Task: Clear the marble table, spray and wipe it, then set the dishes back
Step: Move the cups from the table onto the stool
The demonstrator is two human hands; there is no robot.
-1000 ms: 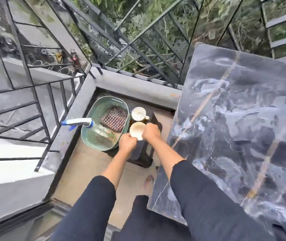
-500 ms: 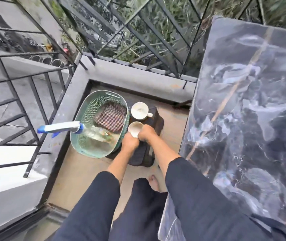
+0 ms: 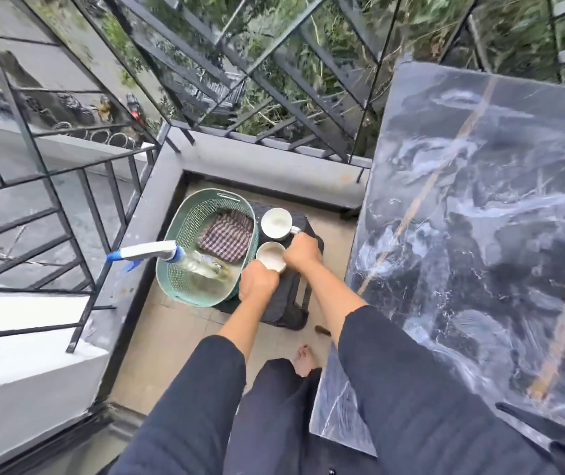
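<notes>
Black railing (image 3: 51,173) bounds the beige-tiled floor (image 3: 157,354), with foliage (image 3: 339,32) beyond.

- Table top (image 3: 480,234): polished marble, dark grey with white veins and ochre streaks, glossy.
- Basket (image 3: 185,231): mint-green plastic, perforated weave pattern, slight sheen.
- Folded cloth (image 3: 226,240): woven checked fabric, matt.
- Spray bottle (image 3: 151,251): clear plastic body, white and blue plastic head.
- Near cup (image 3: 270,260) and far cup (image 3: 276,221): white glazed ceramic, smooth.
- Stool (image 3: 291,303): dark, textured surface, material unclear.
- Railing (image 3: 85,200): black painted metal bars, matt.
- Floor (image 3: 171,337): beige tiles, dull.
- Sleeves (image 3: 411,389): dark matt cloth.
</notes>
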